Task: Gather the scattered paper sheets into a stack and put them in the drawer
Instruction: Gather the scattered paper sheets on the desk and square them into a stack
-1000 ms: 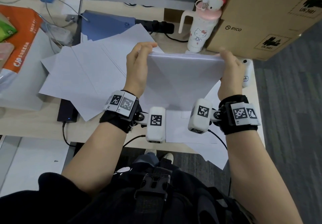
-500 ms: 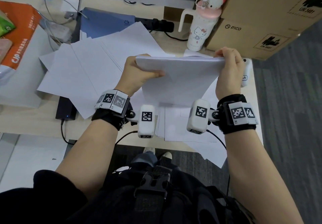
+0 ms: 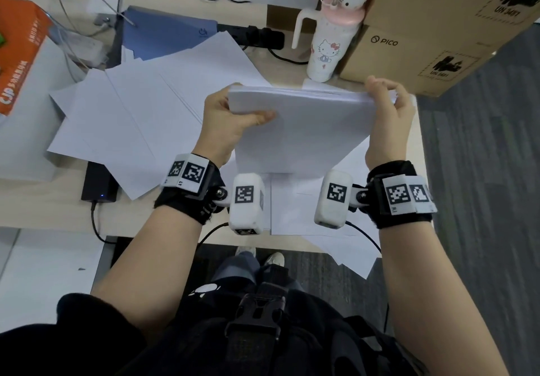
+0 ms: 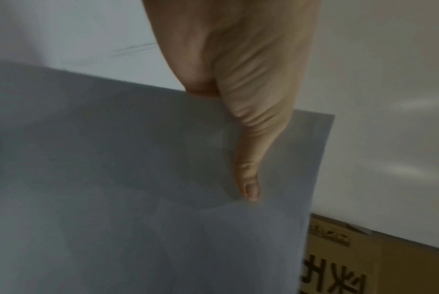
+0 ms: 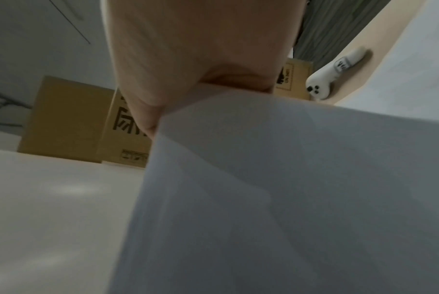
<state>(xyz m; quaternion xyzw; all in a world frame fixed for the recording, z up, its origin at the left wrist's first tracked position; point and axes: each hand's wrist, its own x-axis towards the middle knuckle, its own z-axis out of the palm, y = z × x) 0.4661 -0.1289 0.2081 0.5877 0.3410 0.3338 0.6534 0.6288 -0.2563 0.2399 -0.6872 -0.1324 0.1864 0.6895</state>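
I hold a stack of white paper sheets [image 3: 304,130] upright above the desk, its lower edge near the desktop. My left hand [image 3: 233,115] grips its upper left corner, thumb laid across the front face [image 4: 248,179]. My right hand [image 3: 385,112] grips the upper right corner, fingers curled over the top edge [image 5: 188,79]. The stack shows grey in the left wrist view [image 4: 138,179] and the right wrist view [image 5: 289,199]. Loose sheets [image 3: 125,118] lie fanned on the desk to the left, and more loose sheets [image 3: 304,206] lie under the stack. No drawer is in view.
A Hello Kitty cup [image 3: 327,42] and cardboard boxes [image 3: 432,25] stand at the back right. A blue folder [image 3: 166,36], cables and an orange bag [image 3: 20,54] sit at the back left. A black power brick [image 3: 99,182] lies near the desk's front edge [image 3: 58,223].
My left hand has shifted from holding the top edge to gripping the left corner with the thumb across the front. The stack has tilted and moved slightly toward me.
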